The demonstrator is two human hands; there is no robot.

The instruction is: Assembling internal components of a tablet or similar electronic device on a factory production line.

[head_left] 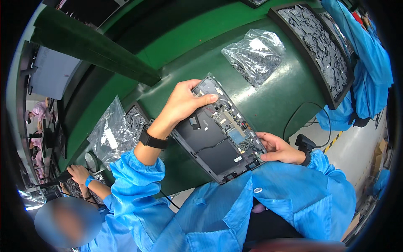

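Observation:
Both my hands hold an opened laptop chassis (pixel 214 157), tilted near the table's front edge. It is a dark flat housing with its inside facing up. A green circuit board (pixel 233 130) with a bluish patch runs along its right side, and a black cable (pixel 212 145) crosses the dark panel. My left hand (pixel 184 101) grips the far end, thumb lying on the inner face and fingers mostly hidden. At the near right corner, my right hand (pixel 279 149) holds the edge, its thumb on top and its other fingers partly under it.
Transparent bags of small dark parts lie on the green table at the far side (pixel 254 56) and left (pixel 113 132). A black tray (pixel 289 44) of dark pieces stands far right. A green post (pixel 96 48) rises at left. Co-workers in blue are at lower left and right.

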